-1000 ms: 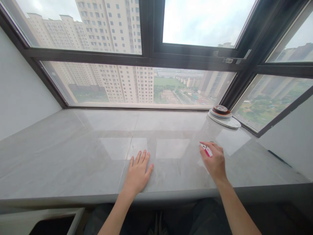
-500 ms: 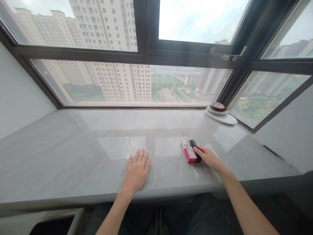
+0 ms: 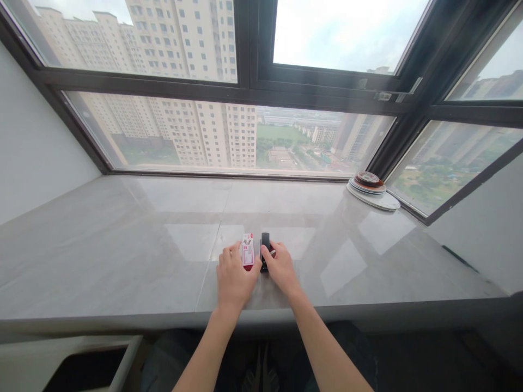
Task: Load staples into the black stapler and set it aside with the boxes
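Observation:
A small red and white box (image 3: pixel 248 251) stands near the middle of the grey counter, its printed face toward me. My left hand (image 3: pixel 237 277) is closed around it, with the fingers along its left side and the thumb at its lower right. Just to its right is a black stapler (image 3: pixel 265 240), apart from the box by a narrow gap. My right hand (image 3: pixel 281 268) grips the stapler from the right, thumb on its upper face and fingers partly hidden behind it. The stapler's lower part is partly covered by my thumb.
The marble-patterned counter (image 3: pixel 122 261) runs along the window, its front edge close to my legs. A stack of plates (image 3: pixel 370 188) sits at the back right corner by the dark window frame (image 3: pixel 408 130). An open drawer (image 3: pixel 133 354) juts out at lower left.
My right hand has moved left, bringing the stapler and box to the middle. My left hand, flat on the counter before, has closed on the box, which is now separated from the stapler.

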Tool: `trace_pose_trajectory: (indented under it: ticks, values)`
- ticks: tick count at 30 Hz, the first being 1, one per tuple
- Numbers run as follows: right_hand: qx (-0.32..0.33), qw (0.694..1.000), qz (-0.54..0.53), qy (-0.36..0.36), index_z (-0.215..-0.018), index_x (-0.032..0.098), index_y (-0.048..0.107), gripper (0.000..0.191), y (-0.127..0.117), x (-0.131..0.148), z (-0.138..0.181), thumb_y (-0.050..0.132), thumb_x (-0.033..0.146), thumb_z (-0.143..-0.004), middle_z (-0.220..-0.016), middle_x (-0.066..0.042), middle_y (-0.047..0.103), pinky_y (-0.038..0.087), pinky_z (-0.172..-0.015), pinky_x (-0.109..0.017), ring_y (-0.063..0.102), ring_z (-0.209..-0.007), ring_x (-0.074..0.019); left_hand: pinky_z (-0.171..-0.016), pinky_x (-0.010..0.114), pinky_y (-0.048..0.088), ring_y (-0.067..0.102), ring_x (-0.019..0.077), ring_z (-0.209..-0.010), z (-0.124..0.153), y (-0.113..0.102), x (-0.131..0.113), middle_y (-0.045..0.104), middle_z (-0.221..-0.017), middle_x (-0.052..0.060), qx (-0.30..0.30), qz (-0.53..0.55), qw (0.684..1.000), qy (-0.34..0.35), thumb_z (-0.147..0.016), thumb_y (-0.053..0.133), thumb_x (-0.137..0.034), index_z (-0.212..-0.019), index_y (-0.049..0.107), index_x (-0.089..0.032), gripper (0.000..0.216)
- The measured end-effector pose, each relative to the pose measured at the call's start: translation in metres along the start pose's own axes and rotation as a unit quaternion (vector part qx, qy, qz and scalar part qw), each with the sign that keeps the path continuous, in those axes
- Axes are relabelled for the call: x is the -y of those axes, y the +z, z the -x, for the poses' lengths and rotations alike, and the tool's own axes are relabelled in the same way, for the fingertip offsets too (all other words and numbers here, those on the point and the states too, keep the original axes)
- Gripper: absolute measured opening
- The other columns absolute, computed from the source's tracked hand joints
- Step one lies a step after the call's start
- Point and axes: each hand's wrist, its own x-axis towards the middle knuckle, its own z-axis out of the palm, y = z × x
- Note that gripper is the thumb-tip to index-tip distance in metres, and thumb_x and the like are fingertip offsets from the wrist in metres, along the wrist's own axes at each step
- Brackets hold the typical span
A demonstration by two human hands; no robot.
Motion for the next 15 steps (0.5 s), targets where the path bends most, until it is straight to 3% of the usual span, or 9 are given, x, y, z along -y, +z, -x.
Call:
trace_pose_trajectory:
  ticks: [3,6,10,15]
  values:
    - [-0.016,1.0,0.007,0.016,-0.108,0.02,0.074,0.043,-0.033,-0.022,0.002,0.049,0.053,-0.099,-0.096,-0.006,0.065,0.05,-0.075,-0.03,0.061,-0.074,-0.0176,-0.096,0.047,0.049,0.058,0.0339,-0.117,0.002,0.011,-0.011,0.057,-0.126,0.014,0.012,-0.055,0.998,-0.021,-0.089,0.066,-0.037,-0.142,0.049,-0.02,0.057]
    - [-0.028,0.999,0.002,0.036,-0.118,0.018,0.073,0.051,-0.062,-0.044,0.007,0.051,0.059,-0.096,-0.099,-0.007,0.067,0.049,-0.071,-0.03,0.06,-0.072,-0.0181,-0.091,0.041,0.05,0.062,0.0298,-0.107,0.002,0.008,-0.004,0.059,-0.121,0.01,0.026,-0.056,0.998,-0.032,-0.091,0.063,-0.035,-0.138,0.052,-0.024,0.049]
    - [-0.044,0.998,-0.001,0.037,-0.12,0.018,0.073,0.055,-0.073,-0.057,0.014,0.052,0.062,-0.095,-0.099,-0.008,0.067,0.049,-0.071,-0.03,0.059,-0.073,-0.0184,-0.09,0.037,0.051,0.064,0.0276,-0.106,-0.013,-0.015,0.033,0.057,-0.126,0.01,-0.008,-0.049,0.998,-0.034,-0.093,0.062,-0.039,-0.14,0.051,-0.025,0.05]
    - [-0.055,0.998,0.005,0.031,-0.122,0.018,0.073,0.056,-0.07,-0.053,0.017,0.051,0.062,-0.095,-0.098,-0.007,0.067,0.05,-0.071,-0.03,0.059,-0.072,-0.0182,-0.088,0.039,0.051,0.063,0.0293,-0.104,-0.061,-0.038,0.098,0.058,-0.126,0.011,-0.044,-0.111,0.99,-0.07,-0.09,0.063,-0.042,-0.139,0.053,-0.023,0.052]
